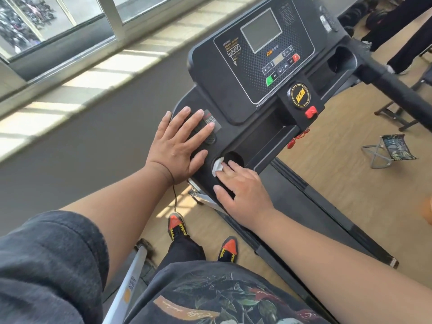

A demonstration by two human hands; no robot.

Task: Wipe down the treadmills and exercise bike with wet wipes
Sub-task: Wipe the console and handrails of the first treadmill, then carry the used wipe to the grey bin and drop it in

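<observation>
A black treadmill console [264,61] with a grey screen and coloured buttons fills the upper middle of the head view. My left hand [180,146] lies flat with straight fingers on the console's left corner. A small white wet wipe [217,166] sits at the rim of the round cup holder [235,157]. My right hand [240,190] presses the wipe there with its fingertips, thumb spread to the left. The treadmill belt [304,206] runs down to the right below the console.
A black handrail [395,90] juts out at the upper right. A folding stool [392,149] stands on the wooden floor to the right, with a person's dark trouser legs [406,45] beyond. A windowsill and grey wall [93,127] run along the left. My feet [201,237] stand beside the belt.
</observation>
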